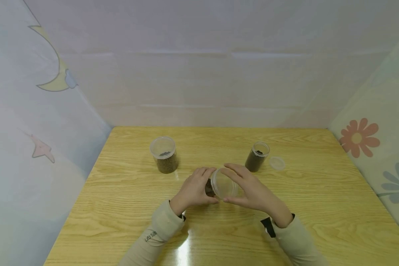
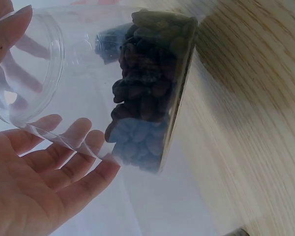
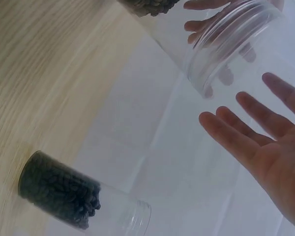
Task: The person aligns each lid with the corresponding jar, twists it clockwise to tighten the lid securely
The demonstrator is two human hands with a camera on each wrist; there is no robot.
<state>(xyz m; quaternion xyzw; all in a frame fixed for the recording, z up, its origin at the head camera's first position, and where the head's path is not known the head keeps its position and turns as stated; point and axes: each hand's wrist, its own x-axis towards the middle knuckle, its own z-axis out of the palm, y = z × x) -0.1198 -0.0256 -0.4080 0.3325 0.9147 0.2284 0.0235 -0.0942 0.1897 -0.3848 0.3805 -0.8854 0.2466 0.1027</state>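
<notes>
My left hand (image 1: 195, 188) grips a clear plastic jar (image 2: 83, 98) from its left side, fingers and thumb round the wall. Dark beans or seeds (image 2: 147, 93) fill the jar's lower part. In the head view the jar leans, its wide round mouth turned toward my right hand (image 1: 252, 187). The right fingers are spread around that mouth, thumb at the near side. In the right wrist view those fingertips (image 3: 209, 123) stand apart from the threaded rim (image 3: 206, 81). Whether a lid covers the mouth, I cannot tell.
A wide clear jar (image 1: 166, 162) with dark grains stands at back left on the wooden table (image 1: 126, 207). At back right is a narrower jar (image 1: 255, 159) of dark beans, with a small clear lid (image 1: 277, 163) lying beside it. Cloth walls border the table.
</notes>
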